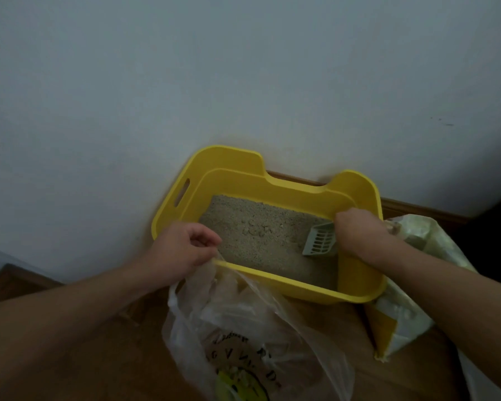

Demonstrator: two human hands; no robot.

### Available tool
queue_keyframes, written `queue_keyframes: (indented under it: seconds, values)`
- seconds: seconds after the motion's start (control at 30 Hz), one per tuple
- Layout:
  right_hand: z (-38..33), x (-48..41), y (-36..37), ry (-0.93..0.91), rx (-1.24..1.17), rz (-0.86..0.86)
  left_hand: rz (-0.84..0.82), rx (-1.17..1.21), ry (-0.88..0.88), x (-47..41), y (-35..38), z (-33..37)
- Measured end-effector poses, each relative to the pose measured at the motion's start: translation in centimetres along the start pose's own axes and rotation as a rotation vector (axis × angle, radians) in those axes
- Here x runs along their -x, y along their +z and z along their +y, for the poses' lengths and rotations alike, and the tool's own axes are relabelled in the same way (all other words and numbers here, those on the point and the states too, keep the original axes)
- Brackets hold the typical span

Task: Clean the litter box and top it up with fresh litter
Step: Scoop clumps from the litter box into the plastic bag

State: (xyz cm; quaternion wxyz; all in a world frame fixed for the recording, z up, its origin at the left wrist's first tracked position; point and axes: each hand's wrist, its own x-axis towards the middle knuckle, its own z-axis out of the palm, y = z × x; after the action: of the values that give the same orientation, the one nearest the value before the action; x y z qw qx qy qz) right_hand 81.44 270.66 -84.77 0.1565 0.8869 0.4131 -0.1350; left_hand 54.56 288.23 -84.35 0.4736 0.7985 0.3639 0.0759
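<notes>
A yellow litter box (287, 183) stands on the wooden floor against the wall, with grey-beige litter (258, 235) spread inside it. My right hand (356, 230) grips the handle of a pale slotted scoop (320, 241), whose blade rests on the litter near the box's right wall. My left hand (182, 247) pinches the rim of a clear plastic bag (243, 328) at the box's near left corner. The bag hangs open in front of the box and has a printed logo low down.
A white and yellow litter sack (405, 308) lies on the floor to the right of the box, partly under my right forearm. A wooden baseboard (417, 209) runs along the white wall behind. Wooden floor (133, 357) shows at the front.
</notes>
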Motion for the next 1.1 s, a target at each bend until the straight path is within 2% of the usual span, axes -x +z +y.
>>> queue_keyframes:
  seconds: [0.47,1.1]
  values:
    - [-2.4,-4.3,3.1,-0.017,-0.198,-0.023,-0.041,0.096,-0.056,-0.9,-0.1,-0.3]
    - [-11.6,-11.1,3.4,-0.219,-0.38,0.009,-0.11,0.113,-0.076,-1.1,-0.5,-0.7]
